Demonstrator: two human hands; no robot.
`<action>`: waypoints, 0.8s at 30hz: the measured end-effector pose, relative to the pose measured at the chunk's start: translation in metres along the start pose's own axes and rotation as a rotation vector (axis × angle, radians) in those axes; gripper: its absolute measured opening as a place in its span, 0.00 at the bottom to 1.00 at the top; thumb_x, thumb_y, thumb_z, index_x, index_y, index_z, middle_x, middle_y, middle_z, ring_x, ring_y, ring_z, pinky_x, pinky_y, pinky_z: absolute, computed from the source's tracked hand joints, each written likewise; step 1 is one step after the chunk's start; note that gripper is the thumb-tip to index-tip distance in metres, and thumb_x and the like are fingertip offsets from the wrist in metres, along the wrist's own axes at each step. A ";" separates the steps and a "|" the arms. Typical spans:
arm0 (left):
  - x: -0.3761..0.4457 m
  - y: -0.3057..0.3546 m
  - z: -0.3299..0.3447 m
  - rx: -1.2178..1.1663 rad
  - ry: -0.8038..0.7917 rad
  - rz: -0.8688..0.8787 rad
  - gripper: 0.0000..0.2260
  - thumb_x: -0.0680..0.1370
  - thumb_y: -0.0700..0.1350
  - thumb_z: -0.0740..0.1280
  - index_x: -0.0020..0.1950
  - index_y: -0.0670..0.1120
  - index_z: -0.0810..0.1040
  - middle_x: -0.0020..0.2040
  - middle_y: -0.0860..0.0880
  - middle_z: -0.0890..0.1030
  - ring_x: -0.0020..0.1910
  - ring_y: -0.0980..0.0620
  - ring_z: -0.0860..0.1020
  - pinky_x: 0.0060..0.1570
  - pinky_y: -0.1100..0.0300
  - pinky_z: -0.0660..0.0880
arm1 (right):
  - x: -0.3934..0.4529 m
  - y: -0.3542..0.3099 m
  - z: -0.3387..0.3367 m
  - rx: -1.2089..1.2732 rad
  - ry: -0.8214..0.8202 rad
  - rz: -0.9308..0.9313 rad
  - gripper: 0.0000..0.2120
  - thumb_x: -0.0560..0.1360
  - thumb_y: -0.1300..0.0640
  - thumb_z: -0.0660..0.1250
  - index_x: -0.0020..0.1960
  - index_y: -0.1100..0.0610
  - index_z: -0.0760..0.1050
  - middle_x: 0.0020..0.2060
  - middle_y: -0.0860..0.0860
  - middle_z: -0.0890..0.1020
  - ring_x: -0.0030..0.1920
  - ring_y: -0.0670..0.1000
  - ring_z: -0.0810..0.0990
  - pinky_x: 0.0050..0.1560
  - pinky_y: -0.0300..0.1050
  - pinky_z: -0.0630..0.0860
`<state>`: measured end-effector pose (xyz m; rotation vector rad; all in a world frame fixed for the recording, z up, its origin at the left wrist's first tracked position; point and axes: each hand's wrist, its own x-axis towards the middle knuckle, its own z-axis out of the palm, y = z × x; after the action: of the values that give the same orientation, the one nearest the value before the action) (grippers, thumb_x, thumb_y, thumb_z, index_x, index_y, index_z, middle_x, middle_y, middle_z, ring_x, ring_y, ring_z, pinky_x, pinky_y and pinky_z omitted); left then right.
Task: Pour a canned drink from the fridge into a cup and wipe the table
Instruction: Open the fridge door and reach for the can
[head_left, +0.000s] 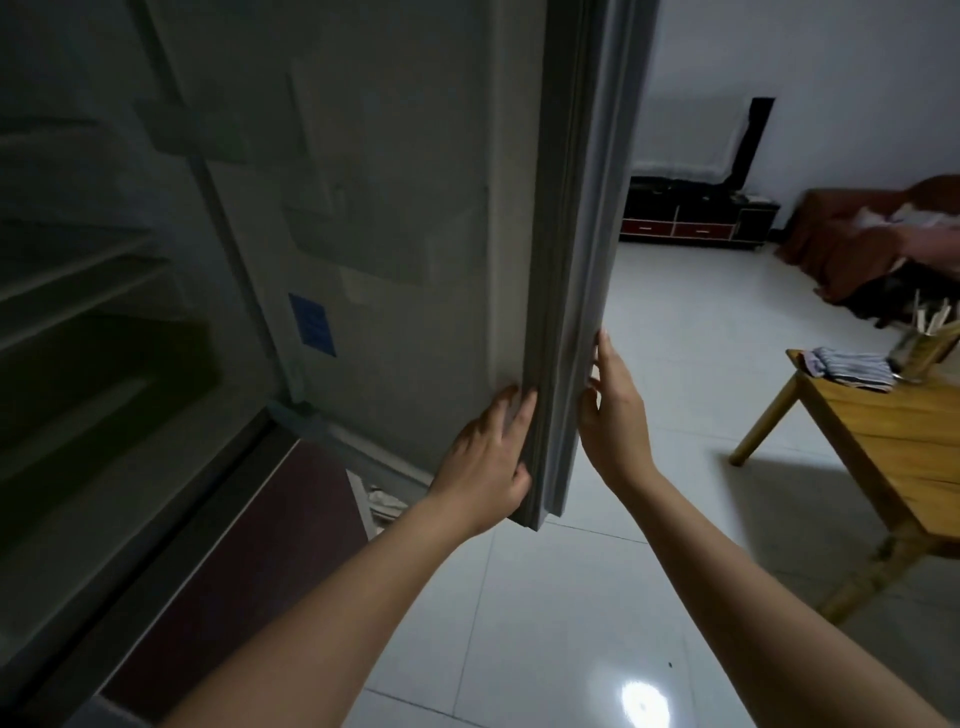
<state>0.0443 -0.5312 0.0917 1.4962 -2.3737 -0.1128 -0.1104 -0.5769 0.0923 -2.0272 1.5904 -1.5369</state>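
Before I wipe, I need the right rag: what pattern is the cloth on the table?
Striped, blue and white cloth, head view.

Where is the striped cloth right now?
The striped cloth lies at the right of the head view, on the wooden table's near corner, beside a holder of sticks.

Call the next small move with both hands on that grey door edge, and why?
Probably swing the grey fridge door wider. The left hand lies on its inner face and the right hand on its outer edge, neither holds a can, and the dark fridge interior shows shelves but no visible can.
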 end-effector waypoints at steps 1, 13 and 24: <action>0.008 0.001 0.002 -0.004 -0.008 0.004 0.33 0.79 0.47 0.57 0.75 0.51 0.36 0.77 0.48 0.42 0.75 0.46 0.54 0.71 0.54 0.57 | 0.005 0.005 0.000 0.003 -0.017 0.010 0.32 0.73 0.73 0.56 0.75 0.59 0.53 0.71 0.58 0.65 0.69 0.57 0.67 0.64 0.57 0.70; 0.081 0.021 0.022 0.014 -0.071 -0.099 0.34 0.79 0.46 0.58 0.75 0.53 0.36 0.77 0.48 0.40 0.75 0.45 0.51 0.71 0.51 0.55 | 0.067 0.050 -0.014 0.050 -0.226 0.106 0.34 0.75 0.72 0.55 0.75 0.55 0.47 0.75 0.52 0.57 0.73 0.52 0.58 0.71 0.52 0.63; 0.127 0.047 0.040 0.052 -0.003 -0.275 0.31 0.80 0.45 0.57 0.76 0.53 0.40 0.77 0.48 0.41 0.76 0.47 0.43 0.73 0.51 0.44 | 0.117 0.103 -0.014 0.110 -0.382 0.011 0.38 0.74 0.71 0.59 0.75 0.49 0.44 0.75 0.52 0.57 0.73 0.54 0.60 0.69 0.56 0.65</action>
<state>-0.0586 -0.6278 0.0952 1.8414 -2.1750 -0.1189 -0.1968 -0.7066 0.1056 -2.0888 1.3367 -1.1171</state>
